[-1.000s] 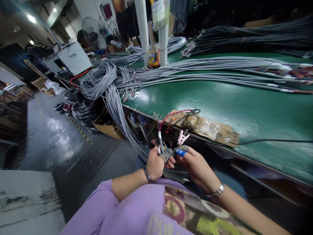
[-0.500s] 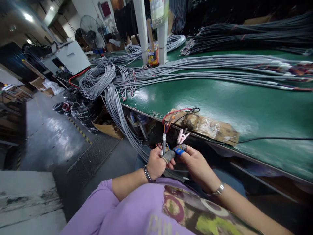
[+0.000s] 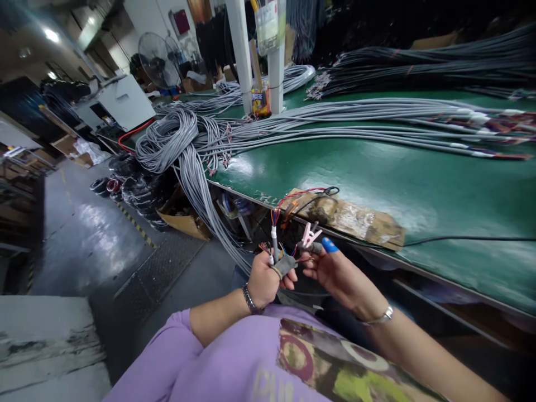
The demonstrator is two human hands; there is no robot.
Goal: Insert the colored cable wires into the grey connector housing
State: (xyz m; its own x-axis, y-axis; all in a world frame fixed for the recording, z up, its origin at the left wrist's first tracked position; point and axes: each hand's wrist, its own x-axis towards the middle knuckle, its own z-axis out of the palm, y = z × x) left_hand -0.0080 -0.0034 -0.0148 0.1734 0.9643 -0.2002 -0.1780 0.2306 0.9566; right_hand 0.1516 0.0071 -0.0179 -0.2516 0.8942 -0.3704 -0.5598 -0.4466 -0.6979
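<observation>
My left hand [image 3: 266, 277] is closed around a grey cable [image 3: 274, 245] that stands upright from the fist. White tape wraps this cable near its top, where thin coloured wires fan out. More loose coloured wires [image 3: 285, 250] stick out beside the fist, and a grey cover sits on my left thumb. My right hand [image 3: 335, 276] is just right of those wires, its blue-taped thumb raised away from the grey-covered index finger. Wire ends reach close to its fingertips; contact is unclear. Behind that hand a pink clip [image 3: 310, 235] stands at the bench edge.
A taped wooden board [image 3: 355, 218] with red and black leads lies along the edge of the green bench [image 3: 397, 178]. Grey cable bundles [image 3: 301, 114] stretch across the bench, and a coil [image 3: 167, 139] hangs over its left end. A white post [image 3: 276, 78] stands behind.
My right hand has moved slightly right, and its thumb has lifted off the index finger. Wires between the hands now show more. My left hand keeps its hold, shifted slightly left.
</observation>
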